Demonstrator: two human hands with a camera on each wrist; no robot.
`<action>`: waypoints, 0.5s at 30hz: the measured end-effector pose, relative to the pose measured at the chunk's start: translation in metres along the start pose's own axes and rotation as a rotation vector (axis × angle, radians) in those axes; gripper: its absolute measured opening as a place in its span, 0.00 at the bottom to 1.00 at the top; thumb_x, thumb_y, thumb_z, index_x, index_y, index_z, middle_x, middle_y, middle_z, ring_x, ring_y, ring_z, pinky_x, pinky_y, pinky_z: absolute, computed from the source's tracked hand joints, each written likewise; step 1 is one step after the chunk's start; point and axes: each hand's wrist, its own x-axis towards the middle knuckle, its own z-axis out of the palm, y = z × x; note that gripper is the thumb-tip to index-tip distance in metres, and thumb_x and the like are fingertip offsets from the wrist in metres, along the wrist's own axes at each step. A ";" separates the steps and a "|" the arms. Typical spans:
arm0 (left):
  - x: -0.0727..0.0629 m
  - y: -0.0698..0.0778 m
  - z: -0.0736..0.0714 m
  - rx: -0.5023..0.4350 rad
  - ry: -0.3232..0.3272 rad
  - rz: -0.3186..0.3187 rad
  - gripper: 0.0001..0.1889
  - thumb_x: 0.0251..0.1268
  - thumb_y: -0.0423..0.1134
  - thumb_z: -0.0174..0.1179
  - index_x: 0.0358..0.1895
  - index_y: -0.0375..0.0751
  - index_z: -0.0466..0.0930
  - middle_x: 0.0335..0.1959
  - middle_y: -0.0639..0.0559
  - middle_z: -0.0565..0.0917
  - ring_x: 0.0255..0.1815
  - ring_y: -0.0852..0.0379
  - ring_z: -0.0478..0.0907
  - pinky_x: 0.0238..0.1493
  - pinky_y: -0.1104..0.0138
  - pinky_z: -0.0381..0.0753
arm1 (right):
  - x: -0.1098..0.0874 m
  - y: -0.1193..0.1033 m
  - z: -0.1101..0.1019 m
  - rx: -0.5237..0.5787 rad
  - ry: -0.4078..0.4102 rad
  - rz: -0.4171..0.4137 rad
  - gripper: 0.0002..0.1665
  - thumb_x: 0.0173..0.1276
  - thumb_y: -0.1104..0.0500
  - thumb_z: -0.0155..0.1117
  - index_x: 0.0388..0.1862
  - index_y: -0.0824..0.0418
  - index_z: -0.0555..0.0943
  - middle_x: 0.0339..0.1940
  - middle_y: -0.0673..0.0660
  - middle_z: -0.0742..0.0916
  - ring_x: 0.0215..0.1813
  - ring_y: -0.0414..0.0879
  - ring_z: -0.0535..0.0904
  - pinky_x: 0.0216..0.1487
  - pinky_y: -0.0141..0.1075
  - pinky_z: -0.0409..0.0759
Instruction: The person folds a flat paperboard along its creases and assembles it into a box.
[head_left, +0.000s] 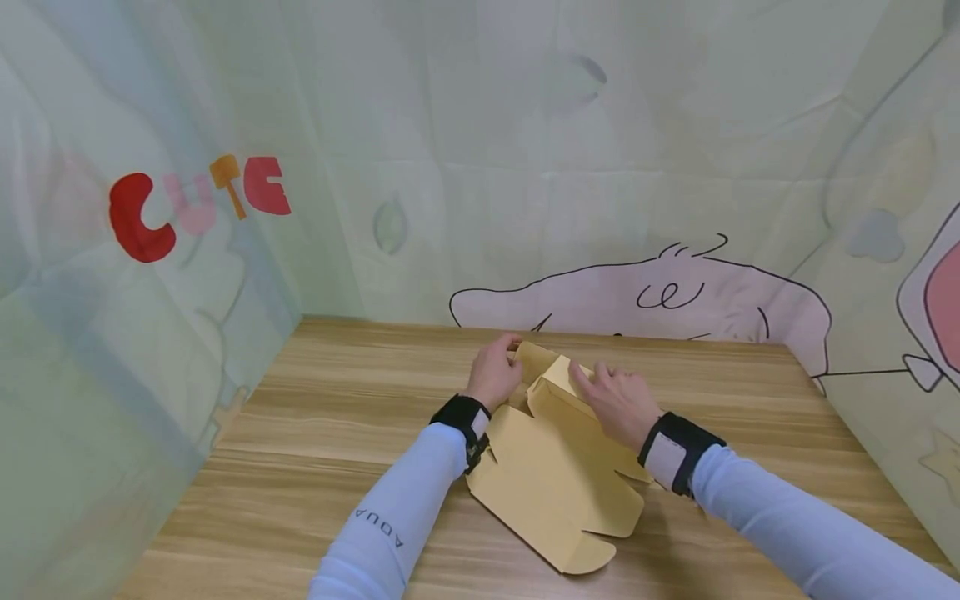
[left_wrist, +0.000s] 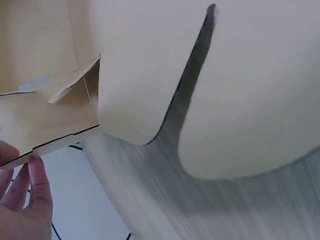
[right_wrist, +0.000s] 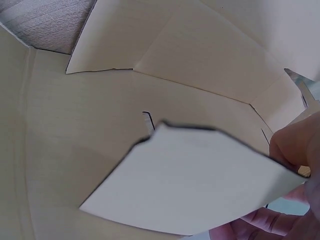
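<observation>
A flat cardboard box blank [head_left: 555, 475], partly folded, lies on the wooden table with its far edge raised. My left hand [head_left: 495, 373] is at the far left corner, beside an upstanding side flap [head_left: 534, 360]. In the left wrist view, the fingers of the hand [left_wrist: 30, 195] pinch the edge of a folded panel [left_wrist: 55, 115]. My right hand [head_left: 618, 404] reaches over the far side, its fingers at a small folded flap [head_left: 567, 377]. In the right wrist view, the hand [right_wrist: 295, 175] grips a pale flap [right_wrist: 190, 175] between thumb and fingers.
The wooden table [head_left: 337, 417] ends at a printed cloth backdrop [head_left: 480, 167] behind and on both sides. Slotted, rounded flaps [head_left: 618, 508] stick out from the blank's right and near sides.
</observation>
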 end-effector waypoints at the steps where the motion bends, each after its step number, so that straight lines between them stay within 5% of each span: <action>1: 0.000 0.001 0.000 0.005 -0.004 -0.005 0.21 0.69 0.29 0.53 0.64 0.38 0.77 0.59 0.42 0.85 0.40 0.55 0.82 0.46 0.62 0.80 | 0.000 0.000 0.000 -0.002 -0.002 0.001 0.32 0.59 0.66 0.72 0.62 0.60 0.72 0.25 0.58 0.77 0.17 0.43 0.62 0.15 0.31 0.64; 8: -0.001 0.009 -0.006 -0.018 -0.045 -0.047 0.23 0.68 0.28 0.51 0.65 0.40 0.76 0.61 0.42 0.83 0.49 0.51 0.83 0.58 0.56 0.80 | 0.000 -0.001 0.002 0.002 0.005 0.014 0.33 0.58 0.68 0.71 0.62 0.62 0.72 0.23 0.57 0.75 0.16 0.41 0.59 0.14 0.30 0.61; 15: -0.001 0.014 -0.009 -0.030 -0.098 -0.055 0.24 0.68 0.27 0.51 0.67 0.39 0.74 0.62 0.42 0.83 0.53 0.49 0.83 0.59 0.56 0.80 | -0.002 0.000 0.002 0.002 0.025 0.023 0.34 0.55 0.67 0.73 0.61 0.62 0.72 0.21 0.56 0.72 0.16 0.40 0.57 0.14 0.29 0.59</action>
